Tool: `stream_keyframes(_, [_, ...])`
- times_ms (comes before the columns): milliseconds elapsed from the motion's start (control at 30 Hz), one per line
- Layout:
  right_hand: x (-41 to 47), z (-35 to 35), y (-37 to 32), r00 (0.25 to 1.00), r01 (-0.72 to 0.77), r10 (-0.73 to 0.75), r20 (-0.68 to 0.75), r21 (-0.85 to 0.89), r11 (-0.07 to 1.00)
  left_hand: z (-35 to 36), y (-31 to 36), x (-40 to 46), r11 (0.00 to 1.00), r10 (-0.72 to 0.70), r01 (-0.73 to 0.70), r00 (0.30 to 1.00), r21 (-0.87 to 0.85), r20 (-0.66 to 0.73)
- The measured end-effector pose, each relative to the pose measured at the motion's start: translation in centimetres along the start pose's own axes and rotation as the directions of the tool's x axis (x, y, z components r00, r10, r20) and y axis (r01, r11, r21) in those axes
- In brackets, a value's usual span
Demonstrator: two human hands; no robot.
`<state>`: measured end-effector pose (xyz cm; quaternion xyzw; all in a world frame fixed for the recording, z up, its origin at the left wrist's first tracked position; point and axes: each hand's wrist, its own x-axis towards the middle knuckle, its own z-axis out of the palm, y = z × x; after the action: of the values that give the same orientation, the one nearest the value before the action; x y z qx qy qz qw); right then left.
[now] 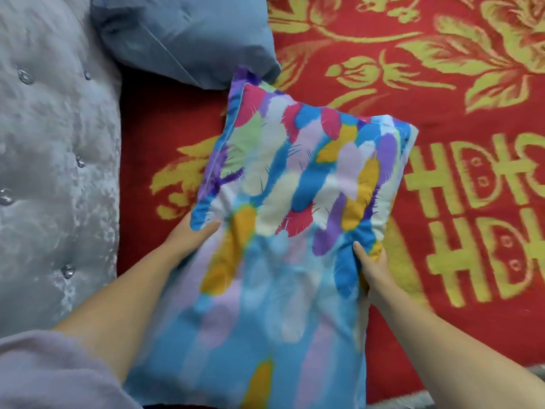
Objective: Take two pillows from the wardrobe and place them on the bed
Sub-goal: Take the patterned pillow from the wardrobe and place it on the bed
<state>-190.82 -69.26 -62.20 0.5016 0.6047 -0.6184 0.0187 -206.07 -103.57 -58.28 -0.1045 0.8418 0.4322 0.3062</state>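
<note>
Head camera, looking down: a multicoloured feather-print fabric pillow [295, 202] fills the middle of the picture, held from both sides over a red blanket with a yellow floral pattern and yellow block lettering [442, 113] that covers the bed. The pillow's far end is sharp and lies over the blanket, though whether it touches cannot be told; its near end is blurred and reaches toward the bottom edge of the picture.

The left hand [188, 234] grips the pillow's left edge, thumb pressed on the top of the fabric and the other fingers tucked out of sight beneath it. The right hand [373, 270] grips the right edge the same way: its thumb lies on the blue patch of the cover, the fabric bunched under it, and the remaining fingers are hidden behind the edge. Both forearms are bare, and a pale lilac sleeve [44, 373] shows at the lower left corner.

A plain blue-grey fabric pillow [182, 33] lies at the top of the picture on the blanket, its lower right corner just beside or slightly overlapping the far corner of the feather-print pillow. Along the left side runs a silvery grey crushed-velvet headboard [50, 157], tufted with clear crystal-like buttons [25, 75]. The blue-grey pillow rests against this headboard.
</note>
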Motion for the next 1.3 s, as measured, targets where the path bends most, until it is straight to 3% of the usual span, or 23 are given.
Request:
stream_keyframes(100, [-0.4,-0.2,-1.2,0.994,0.044,-0.048,-0.097,-0.035,0.998,0.0,1.1,-1.5,0.999,0.015,-0.009,0.99,0.038,-0.14])
stream_keyframes(233, [-1.3,0.2,-4.2,0.968,0.101,-0.122,-0.221,-0.106,0.989,0.3,3.2,-4.4,0.986,0.161,-0.169,0.916,0.01,-0.367])
stream_keyframes(333, [-1.8,2.0,-8.0,0.973,0.203,-0.215,-0.087,-0.125,0.971,-1.6,3.3,-6.1,0.976,0.174,-0.216,0.836,-0.02,-0.521])
stream_keyframes(467, [-1.2,7.2,-12.2,0.94,0.336,-0.32,0.115,-0.182,0.924,-4.8,1.2,-6.6,0.98,0.065,-0.168,0.764,-0.102,-0.641])
stream_keyframes(667, [1.4,13.8,-12.7,0.867,0.436,-0.274,0.416,-0.369,0.821,-8.9,-3.2,-1.7,0.994,-0.054,-0.015,0.796,-0.11,-0.602])
stream_keyframes(767, [1.6,13.4,-11.3,0.837,0.45,-0.151,0.526,-0.504,0.737,-8.3,-5.6,-1.4,0.981,-0.167,0.195,0.824,-0.006,-0.542])
stream_keyframes(900, [-0.1,10.5,-7.2,0.881,0.324,-0.033,0.471,-0.552,0.768,-5.6,-7.5,-4.7,0.905,-0.373,0.425,0.776,-0.015,-0.509])
stream_keyframes(967, [-1.7,9.4,-5.1,0.904,0.223,0.037,0.426,-0.542,0.81,-5.1,-7.7,-6.3,0.855,-0.404,0.51,0.768,0.095,-0.498])
stream_keyframes(1133, [-2.7,9.5,-3.9,0.909,0.286,-0.067,0.412,-0.497,0.82,-4.9,-8.1,-7.9,0.829,-0.259,0.48,0.785,0.288,-0.563])
stream_keyframes(1300, [-2.5,9.4,-4.8,0.864,0.366,0.004,0.503,-0.633,0.682,-5.0,-9.2,-7.4,0.754,-0.403,0.582,0.776,0.305,-0.485])
